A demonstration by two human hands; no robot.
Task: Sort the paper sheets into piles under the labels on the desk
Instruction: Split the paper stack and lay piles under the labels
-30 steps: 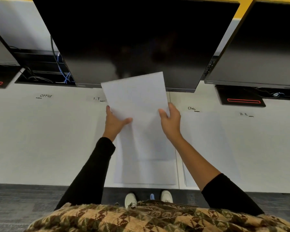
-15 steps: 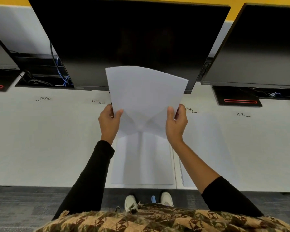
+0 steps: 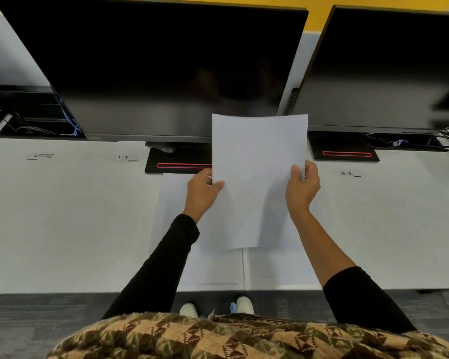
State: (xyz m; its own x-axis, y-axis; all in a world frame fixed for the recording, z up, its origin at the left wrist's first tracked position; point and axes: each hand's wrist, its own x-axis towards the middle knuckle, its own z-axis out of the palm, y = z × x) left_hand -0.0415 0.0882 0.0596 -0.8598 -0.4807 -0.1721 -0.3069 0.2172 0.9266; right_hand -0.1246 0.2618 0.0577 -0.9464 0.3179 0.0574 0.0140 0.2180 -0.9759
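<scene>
I hold one blank white paper sheet (image 3: 257,182) upright above the white desk (image 3: 62,229). My left hand (image 3: 201,193) pinches its left edge and my right hand (image 3: 302,187) pinches its right edge. Beneath it lies a pile of white sheets (image 3: 210,268) in front of the middle monitor, with another flat sheet (image 3: 278,270) just to its right. Handwritten labels on the desk read "OFFICE" (image 3: 43,156), "I.T" (image 3: 125,158) and "H.R" (image 3: 349,174). The held sheet hides the label behind it.
Two large dark monitors (image 3: 153,68) (image 3: 384,71) hang over the back of the desk, each on a black base with a red line (image 3: 182,165) (image 3: 346,153). Cables (image 3: 68,120) run at the back left. The desk's front edge is near my white shoes (image 3: 244,304).
The held sheet has moved to the right and flattened out, with both hands shifting right along with it. The view has also swung right, so the middle monitor's base shows.
</scene>
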